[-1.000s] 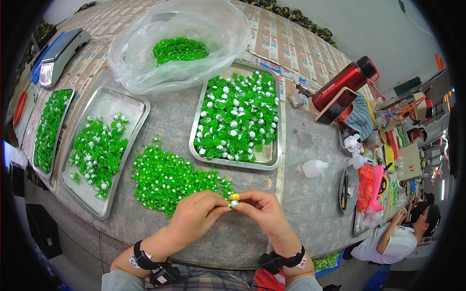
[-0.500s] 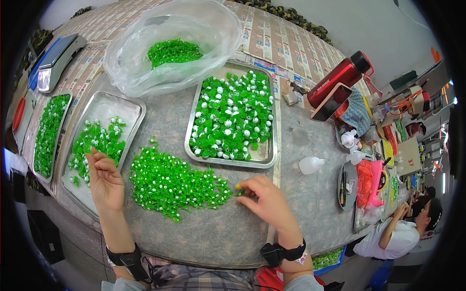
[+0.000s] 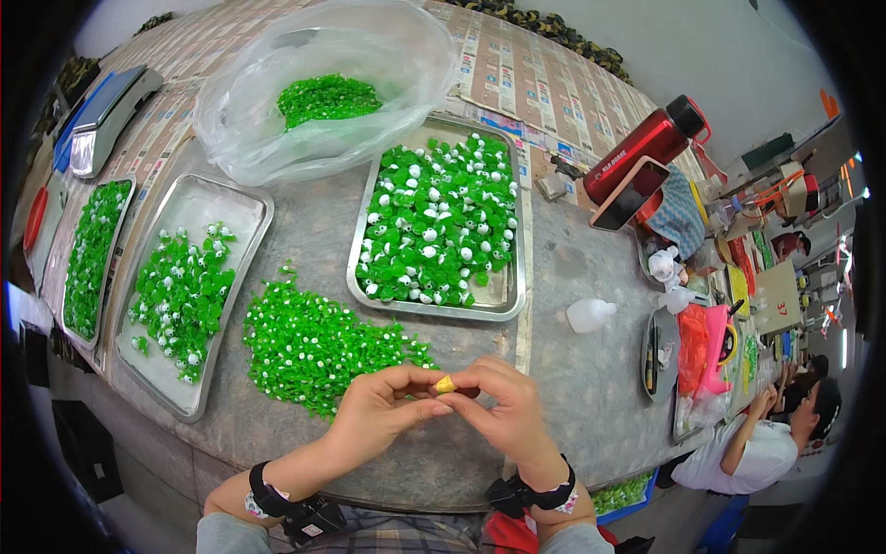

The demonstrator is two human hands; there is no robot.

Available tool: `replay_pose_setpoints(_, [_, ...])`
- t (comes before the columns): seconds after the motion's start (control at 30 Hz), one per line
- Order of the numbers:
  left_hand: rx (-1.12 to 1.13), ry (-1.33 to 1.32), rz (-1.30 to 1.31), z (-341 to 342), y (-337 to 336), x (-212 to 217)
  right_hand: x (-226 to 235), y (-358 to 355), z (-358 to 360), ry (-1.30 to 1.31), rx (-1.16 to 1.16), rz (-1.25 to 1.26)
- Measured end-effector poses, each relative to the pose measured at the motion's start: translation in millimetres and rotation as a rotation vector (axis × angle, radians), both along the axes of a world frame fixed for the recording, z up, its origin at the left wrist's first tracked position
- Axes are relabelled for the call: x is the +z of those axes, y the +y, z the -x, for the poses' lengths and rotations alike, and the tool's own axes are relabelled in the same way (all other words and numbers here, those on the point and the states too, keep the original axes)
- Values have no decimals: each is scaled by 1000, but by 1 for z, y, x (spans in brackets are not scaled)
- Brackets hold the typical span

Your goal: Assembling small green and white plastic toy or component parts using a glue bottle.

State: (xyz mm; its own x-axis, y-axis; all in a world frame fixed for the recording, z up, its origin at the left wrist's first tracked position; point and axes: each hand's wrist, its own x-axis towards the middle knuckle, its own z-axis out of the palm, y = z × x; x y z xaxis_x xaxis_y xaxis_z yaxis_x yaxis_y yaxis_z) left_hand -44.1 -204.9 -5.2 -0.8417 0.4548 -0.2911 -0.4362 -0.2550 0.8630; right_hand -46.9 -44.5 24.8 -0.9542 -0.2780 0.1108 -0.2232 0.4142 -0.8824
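Note:
My left hand [image 3: 383,406] and my right hand [image 3: 506,406] meet fingertip to fingertip above the near part of the table. Both are closed in a pinch, and whatever lies between the fingers is too small and hidden to make out. A yellow covering [image 3: 445,384] shows at the tip of a right finger. Just beyond my left hand spreads a loose pile of small green pieces with white spots [image 3: 323,346]. Farther back, a metal tray [image 3: 434,311] holds many green pieces with white eyeball-like balls. Another metal tray [image 3: 242,198], on the left, holds fewer of these.
A clear plastic bag [image 3: 231,138] with green pieces stands at the back. At far left are a filled tray [image 3: 92,258] and a scale [image 3: 106,115]. To the right are a white squeeze bottle [image 3: 591,315], a phone [image 3: 629,196], a red flask [image 3: 637,152] and a seated person [image 3: 743,452].
My left hand has come from above the left tray to the right and nearer, meeting my right hand. The right hand has shifted slightly nearer, and its fingers have closed together with the left's.

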Motion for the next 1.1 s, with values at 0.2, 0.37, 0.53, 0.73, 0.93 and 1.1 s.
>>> replay_pose_setpoints(0.2, [151,-150,-180,-1,1,-7,-9,2,-3,149,-44,76])
replay_pose_setpoints(0.37, [221,-191,-256,1,-9,-7,-4,74,12,559,-1014,147])
replay_pose_setpoints(0.53, [216,-195,-247,3,-7,-2,-47,144,27,364,-996,-19])
replay_pose_setpoints(0.73, [191,-224,-243,4,-11,-2,-55,136,30,109,-813,-31])
replay_pose_setpoints(0.93, [146,-273,-290,6,-14,-6,7,65,5,242,-506,367])
replay_pose_setpoints(1.1, [134,-326,-346,6,-15,-6,11,40,-10,268,-617,325])
